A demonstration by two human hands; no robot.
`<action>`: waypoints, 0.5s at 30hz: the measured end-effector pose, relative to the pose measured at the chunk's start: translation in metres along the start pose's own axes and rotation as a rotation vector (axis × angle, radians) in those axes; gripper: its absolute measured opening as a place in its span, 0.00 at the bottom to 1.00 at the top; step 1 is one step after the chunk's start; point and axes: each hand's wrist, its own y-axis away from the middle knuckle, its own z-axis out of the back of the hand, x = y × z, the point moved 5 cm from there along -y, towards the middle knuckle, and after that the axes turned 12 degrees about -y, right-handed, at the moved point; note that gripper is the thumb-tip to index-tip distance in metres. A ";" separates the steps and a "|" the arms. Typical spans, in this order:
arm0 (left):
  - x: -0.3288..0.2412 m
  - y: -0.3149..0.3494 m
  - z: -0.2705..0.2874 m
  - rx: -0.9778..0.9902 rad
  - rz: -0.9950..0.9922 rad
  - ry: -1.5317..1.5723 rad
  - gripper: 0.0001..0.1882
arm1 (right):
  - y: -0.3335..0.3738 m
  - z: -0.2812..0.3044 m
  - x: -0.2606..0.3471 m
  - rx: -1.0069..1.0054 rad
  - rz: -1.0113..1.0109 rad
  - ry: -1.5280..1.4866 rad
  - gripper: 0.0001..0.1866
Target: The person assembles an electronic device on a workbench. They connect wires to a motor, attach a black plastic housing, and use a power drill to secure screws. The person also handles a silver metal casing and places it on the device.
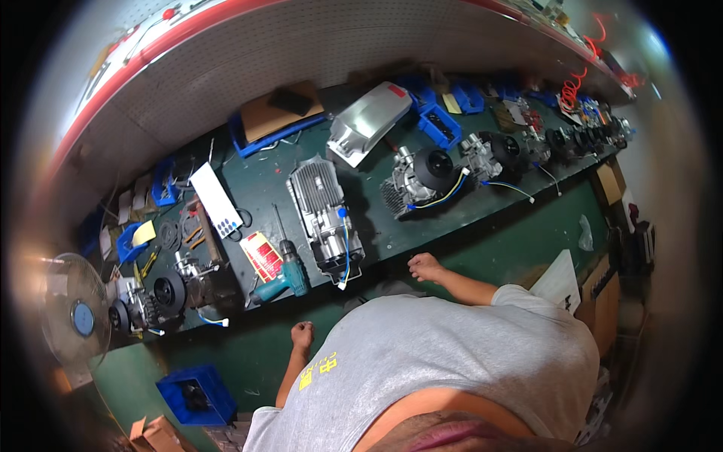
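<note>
My left hand (302, 334) hangs below the front edge of the bench, its fingers curled in, with nothing seen in it. On the right, my right hand (426, 268) is held just off the bench edge, fingers also curled and no object showing. Neither hand touches anything on the bench. Between them, on the bench top, lies a finned metal heater-like unit (317, 188) with a blue-and-yellow wire lead. Beside its near end rests a teal cordless drill (289, 279) with a long bit. A red-and-yellow printed card (261, 256) lies next to the drill.
Motor assemblies with black fan wheels (434, 169) line the bench to the right; more (170, 291) sit at left. A silver cover (369, 120), a white power strip (216, 197) and blue bins (439, 126) stand behind. A fan (82, 316) is far left, a blue crate (197, 395) below.
</note>
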 end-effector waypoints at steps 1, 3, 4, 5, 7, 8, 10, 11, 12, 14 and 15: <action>-0.002 -0.005 -0.002 0.017 0.012 0.013 0.09 | 0.000 0.002 -0.005 -0.011 0.003 -0.013 0.16; 0.005 -0.016 0.028 -0.004 0.024 0.018 0.09 | -0.004 -0.022 -0.010 0.005 0.009 -0.058 0.16; 0.022 -0.021 0.023 0.000 0.030 0.043 0.09 | 0.001 -0.017 -0.022 -0.002 -0.008 -0.054 0.16; 0.036 -0.031 0.003 0.020 0.028 0.080 0.08 | 0.010 0.001 -0.032 -0.028 -0.024 -0.041 0.16; 0.037 -0.051 -0.019 0.057 -0.003 0.092 0.08 | 0.013 0.032 -0.052 -0.083 -0.028 -0.050 0.16; 0.032 -0.054 -0.020 0.063 0.018 0.092 0.09 | 0.013 0.041 -0.057 -0.105 -0.036 -0.044 0.17; 0.033 -0.054 -0.012 0.062 0.023 0.066 0.09 | 0.019 0.045 -0.068 -0.127 -0.062 -0.052 0.16; 0.030 -0.056 -0.010 0.058 -0.006 0.053 0.10 | 0.020 0.050 -0.071 -0.140 -0.070 -0.058 0.16; 0.029 -0.055 -0.007 0.052 -0.030 0.038 0.10 | 0.023 0.051 -0.074 -0.148 -0.082 -0.063 0.16; 0.030 -0.053 -0.007 0.038 -0.018 0.035 0.11 | 0.026 0.054 -0.078 -0.140 -0.075 -0.082 0.16; 0.025 -0.050 -0.005 0.029 -0.015 0.030 0.12 | 0.025 0.053 -0.081 -0.135 -0.070 -0.095 0.16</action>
